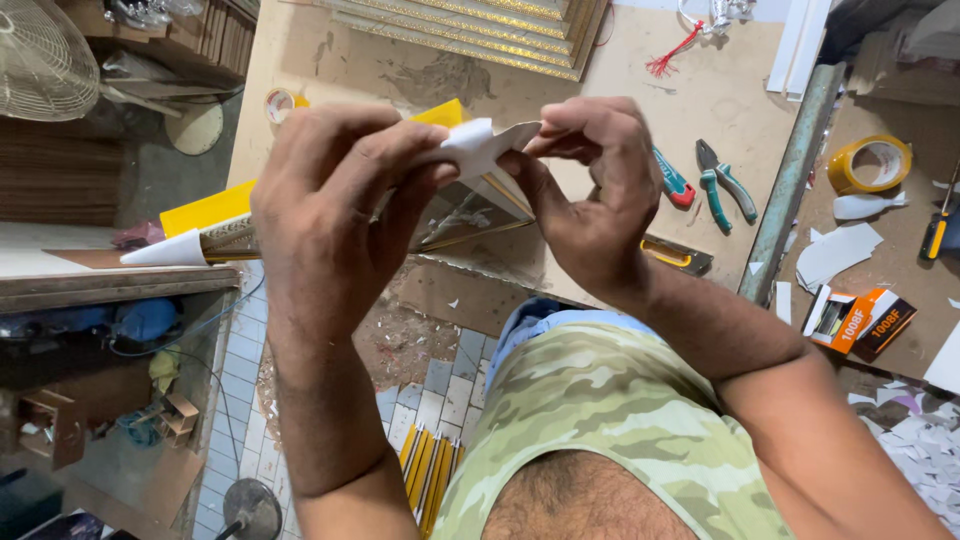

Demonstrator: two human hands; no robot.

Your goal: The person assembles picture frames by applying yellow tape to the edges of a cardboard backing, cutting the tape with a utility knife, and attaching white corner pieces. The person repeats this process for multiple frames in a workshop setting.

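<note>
both the left hand (330, 210) and right hand (590, 190) pinch a white paper corner cover (480, 145) on the gilt picture frame (470, 215) at the bench's (640, 50) near edge. judging by this, 1 far corner cap (165, 250) is already on, this 1 half seated.

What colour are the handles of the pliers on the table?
The pliers have teal-green handles, seen in the head view.

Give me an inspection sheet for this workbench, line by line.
Surface: bare board worktable, stained, scraps of paper.
Job's things: white paper corner piece pinched over the corner of a gold picture frame.
Clutter: pliers, utility knife, tape roll, staple box, stacked gold mouldings.
Hands: left hand and right hand both grip the paper.
Cables: thin wire near the floor.
Surroundings: fan, tiled floor.
</note>
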